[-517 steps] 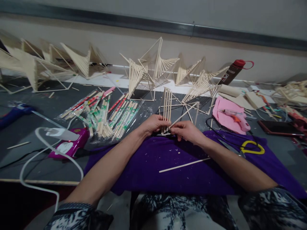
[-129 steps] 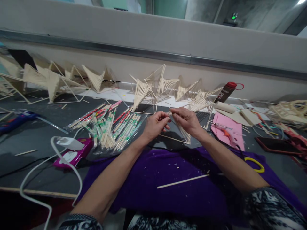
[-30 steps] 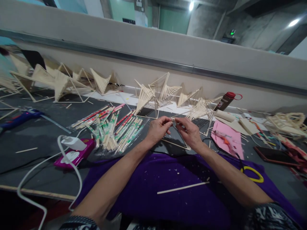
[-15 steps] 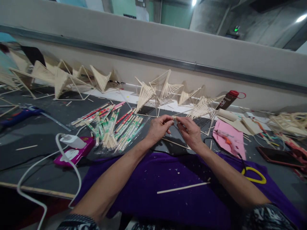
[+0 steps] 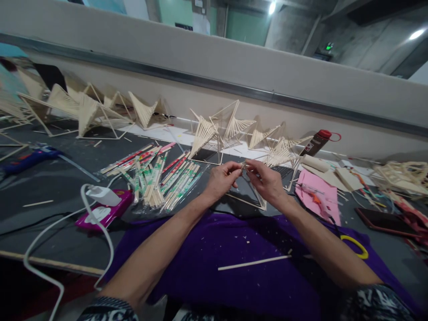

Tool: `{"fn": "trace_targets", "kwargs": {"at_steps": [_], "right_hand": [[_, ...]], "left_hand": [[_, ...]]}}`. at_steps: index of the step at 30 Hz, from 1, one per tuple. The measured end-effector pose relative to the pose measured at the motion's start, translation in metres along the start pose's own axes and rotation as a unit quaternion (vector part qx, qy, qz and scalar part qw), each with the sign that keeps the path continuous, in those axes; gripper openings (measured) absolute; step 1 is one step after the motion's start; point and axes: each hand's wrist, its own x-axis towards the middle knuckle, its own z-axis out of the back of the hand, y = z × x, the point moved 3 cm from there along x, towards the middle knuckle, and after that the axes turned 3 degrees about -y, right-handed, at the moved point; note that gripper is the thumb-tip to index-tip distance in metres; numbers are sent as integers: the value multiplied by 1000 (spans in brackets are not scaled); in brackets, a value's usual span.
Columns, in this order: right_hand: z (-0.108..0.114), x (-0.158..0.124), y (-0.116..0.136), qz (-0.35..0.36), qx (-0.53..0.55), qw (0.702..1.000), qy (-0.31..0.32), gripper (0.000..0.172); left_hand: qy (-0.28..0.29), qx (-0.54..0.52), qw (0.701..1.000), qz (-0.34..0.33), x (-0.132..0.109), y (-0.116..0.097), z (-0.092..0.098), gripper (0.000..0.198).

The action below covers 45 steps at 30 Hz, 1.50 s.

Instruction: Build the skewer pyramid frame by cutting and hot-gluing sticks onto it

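My left hand (image 5: 221, 180) and my right hand (image 5: 267, 180) meet tip to tip over the middle of the table. Both are closed in a pinch at the upper joint of a thin wooden stick frame (image 5: 245, 201). The fingers hide most of that joint. Below them, the frame's lower sticks and one corner show on the dark tabletop. A loose wooden stick (image 5: 254, 263) lies on the purple cloth (image 5: 200, 249) between my forearms.
Stick models (image 5: 203, 133) stand along the back wall. Packaged chopsticks (image 5: 154, 178) lie left, beside a magenta power strip (image 5: 107, 207). Rightward are a glue gun (image 5: 316, 198) on pink paper, yellow-handled scissors (image 5: 356, 245), a phone (image 5: 388, 220) and a dark bottle (image 5: 316, 142).
My right hand has shifted slightly right and its fingers have moved a little at the joint, showing more of the frame's corner. The left hand stays nearly still.
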Motion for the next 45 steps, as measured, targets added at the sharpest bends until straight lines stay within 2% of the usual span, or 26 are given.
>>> {"fn": "trace_targets", "kwargs": {"at_steps": [5,9,15,19,22,24,26,32,35,38,41,45], "right_hand": [[3,5,6,33,-73,997,21,26],[2,8,11,76,-182,979,43,26],[2,1,15,190,-292,935,63,40],[10,-11,23,216,-303,927,48,45],[21,-19,30,187,-267,945,-5,39],[26,-22,32,155,-237,959,-18,25],[29,-25,31,131,-215,968,-2,13],[35,-45,5,65,-200,976,53,19],[39,-60,-17,-2,-232,968,98,22],[44,-71,-36,-71,-281,946,147,28],[49,-76,-50,-129,-308,923,192,35],[52,-78,-65,-197,-294,906,231,45]], "left_hand": [[1,-4,1000,-6,0,-1,0,22],[-2,-5,1000,-23,0,0,0,20],[-7,8,999,-36,1,-1,2,18],[-7,3,1000,-10,0,0,2,22],[-17,4,1000,12,0,4,1,27],[-20,8,1000,23,-1,7,0,27],[-20,5,999,35,-1,11,-3,28],[10,16,999,38,2,17,2,33],[64,51,996,38,5,19,13,48],[106,96,987,77,9,29,22,54],[120,146,977,101,12,41,25,49],[146,219,960,97,12,49,19,30]]}}
